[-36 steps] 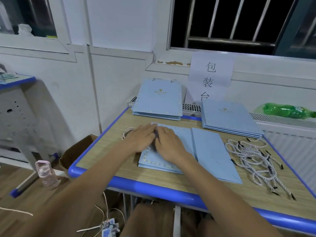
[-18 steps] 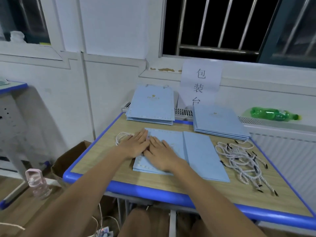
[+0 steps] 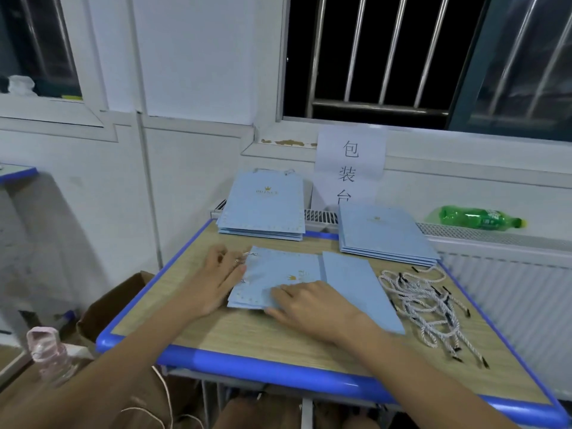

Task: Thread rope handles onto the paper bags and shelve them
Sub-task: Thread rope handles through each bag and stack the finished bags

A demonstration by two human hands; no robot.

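Near edge: blue-rimmed desk (image 3: 278,371), wood top. Pink bottle (image 3: 46,356) low at left, open cardboard box (image 3: 105,308) beside the desk's left side.

Right hand (image 3: 312,306) lies flat on the near corner of the light-blue paper bag (image 3: 278,275), fingers straight, pressing. Left hand (image 3: 216,278) sits at the bag's left edge, fingers loosely spread over the rope handle (image 3: 246,257) ends poking out there; can't tell if it pinches the rope.

Second flat bag (image 3: 356,283) touches the first on its right. Loose rope pile (image 3: 430,308) right of that, apart from both hands.

Further back: two bag stacks, left (image 3: 263,209) and right (image 3: 383,232), hanging over the far edge. Green bottle (image 3: 479,218) lying on the radiator ledge. Paper sign (image 3: 349,168) on the wall, barred window (image 3: 371,57) above.
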